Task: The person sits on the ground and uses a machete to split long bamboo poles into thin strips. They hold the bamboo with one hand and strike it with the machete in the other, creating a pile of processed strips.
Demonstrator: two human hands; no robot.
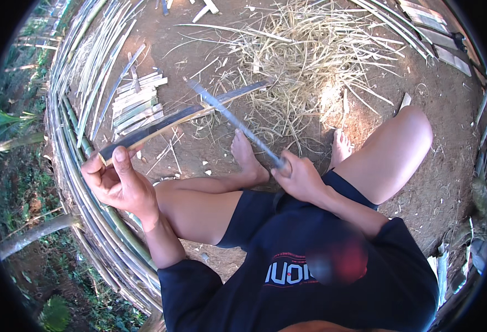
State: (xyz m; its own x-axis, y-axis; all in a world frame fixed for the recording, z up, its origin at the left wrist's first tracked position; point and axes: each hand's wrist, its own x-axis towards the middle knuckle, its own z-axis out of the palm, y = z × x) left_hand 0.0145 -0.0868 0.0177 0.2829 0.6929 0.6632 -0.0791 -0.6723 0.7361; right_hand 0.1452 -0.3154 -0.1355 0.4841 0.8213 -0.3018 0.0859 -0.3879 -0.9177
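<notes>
My left hand (123,185) grips the near end of a long split bamboo strip (166,123), thumb on top and fingers curled beneath. The strip slants up and away to the right, dark on one face and pale along its edge. In my right hand (304,180), closed around the handle, is a long narrow-bladed knife (235,120). Its blade points up and to the left and crosses the strip past its middle. Whether the edge touches the bamboo there I cannot tell.
Short bamboo slats (138,105) lie stacked beyond the strip. A heap of pale shavings (315,61) spreads ahead on the dirt floor. Long thin strips (97,61) and bamboo poles (119,243) line the left side, with greenery past them. Boards (437,33) lie far right.
</notes>
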